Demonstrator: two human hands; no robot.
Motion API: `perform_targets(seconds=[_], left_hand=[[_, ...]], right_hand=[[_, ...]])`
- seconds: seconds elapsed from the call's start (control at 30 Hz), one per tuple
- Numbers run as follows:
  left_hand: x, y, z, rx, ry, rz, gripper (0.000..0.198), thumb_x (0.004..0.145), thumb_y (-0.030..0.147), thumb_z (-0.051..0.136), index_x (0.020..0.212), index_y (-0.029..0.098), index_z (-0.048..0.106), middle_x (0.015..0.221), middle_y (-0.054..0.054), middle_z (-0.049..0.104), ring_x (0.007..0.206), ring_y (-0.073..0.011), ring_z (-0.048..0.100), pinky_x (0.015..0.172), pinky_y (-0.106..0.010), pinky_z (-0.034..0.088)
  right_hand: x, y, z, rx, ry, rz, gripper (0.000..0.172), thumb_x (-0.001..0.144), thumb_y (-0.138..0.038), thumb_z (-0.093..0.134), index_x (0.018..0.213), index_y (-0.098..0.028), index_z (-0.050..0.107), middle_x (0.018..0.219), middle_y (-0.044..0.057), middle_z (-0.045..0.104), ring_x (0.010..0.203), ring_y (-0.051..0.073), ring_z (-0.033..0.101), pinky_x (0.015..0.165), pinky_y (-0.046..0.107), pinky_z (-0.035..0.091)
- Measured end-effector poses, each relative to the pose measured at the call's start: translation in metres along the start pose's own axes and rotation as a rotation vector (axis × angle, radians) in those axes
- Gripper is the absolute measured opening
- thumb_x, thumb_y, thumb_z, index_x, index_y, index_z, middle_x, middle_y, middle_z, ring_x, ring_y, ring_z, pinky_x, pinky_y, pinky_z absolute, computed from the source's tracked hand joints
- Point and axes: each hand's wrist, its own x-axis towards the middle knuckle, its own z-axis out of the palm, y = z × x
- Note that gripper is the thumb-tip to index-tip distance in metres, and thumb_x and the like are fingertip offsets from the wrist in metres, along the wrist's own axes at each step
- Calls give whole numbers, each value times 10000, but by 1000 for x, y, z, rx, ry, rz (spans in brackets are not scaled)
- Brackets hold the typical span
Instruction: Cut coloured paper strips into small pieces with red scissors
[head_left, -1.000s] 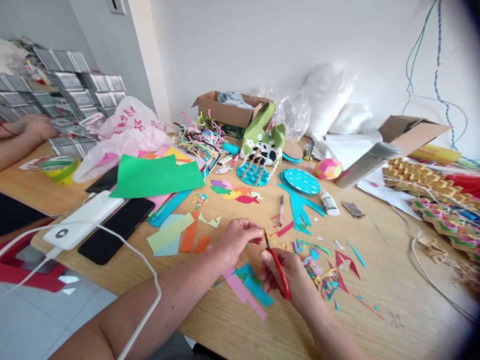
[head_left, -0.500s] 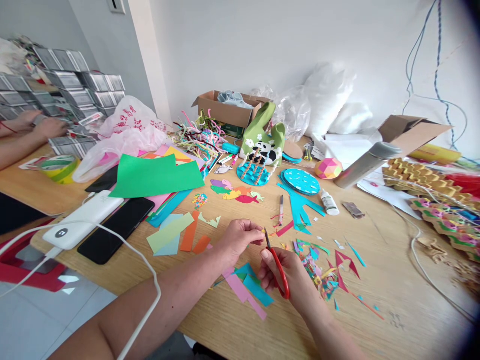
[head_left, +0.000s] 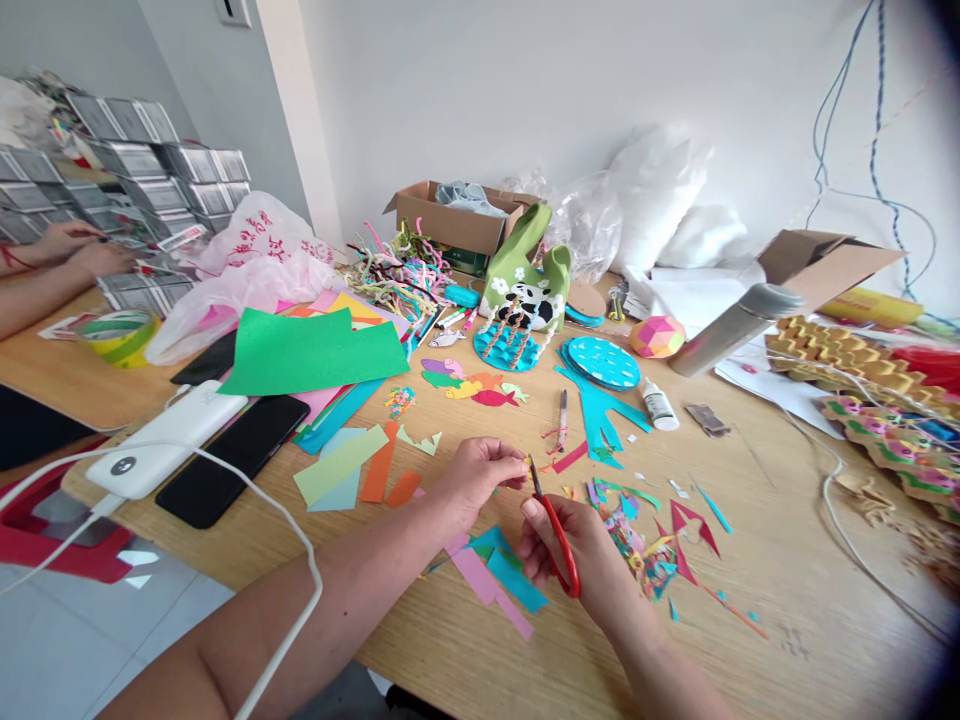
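Observation:
My right hand (head_left: 559, 545) is closed around the red handles of a pair of scissors (head_left: 559, 540), whose blades point up and away from me. My left hand (head_left: 487, 475) pinches a tiny piece of yellow paper (head_left: 527, 464) at the blade tips; most of it is hidden by the fingers. Pink and blue paper strips (head_left: 517, 580) lie under and beside my right hand. Colourful paper scraps (head_left: 637, 540) are heaped to its right. Beyond my hands lie several paper fish (head_left: 495, 398) and a small pile of coloured bits (head_left: 400, 402).
Green paper (head_left: 315, 352), a white power bank (head_left: 169, 440) and a black phone (head_left: 232, 460) lie at left, a white cable crossing my left arm. A glue bottle (head_left: 660, 405), a steel flask (head_left: 735, 330) and egg cartons (head_left: 885, 440) stand right. A co-worker's hands (head_left: 82, 250) are far left.
My hands and the scissors have hardly moved. At far left, the co-worker's hands have shifted slightly among the grey boxes.

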Motion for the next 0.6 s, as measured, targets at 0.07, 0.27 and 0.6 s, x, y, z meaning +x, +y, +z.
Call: perform_targets(seconds=[0.07,0.27,0.6], left_hand=[[-1,1,1,5,2,-9,125,597,233,642,603,123,584,611,-24,581,608,-115,530,647,-263,407],[-2,2,1,7,9,-12,125,599,233,640,604,122,584,615,-27,583,612,-118,534,641,-263,406],[0,-2,-1,2,-4,0,153,611,252,651,639,115,589,639,-29,577,635,-123,543,661,-267,420]], right_hand=[[0,0,0,2,-1,-8,494,703,-634,569,605,-152,529,474,13,611,370,118,555,367,207,417],[1,2,0,14,0,-1,481,705,-621,581,610,-153,527,486,14,618,366,116,557,356,202,417],[2,4,-1,17,2,10,480,718,-611,575,595,-150,533,483,19,621,352,113,545,352,204,419]])
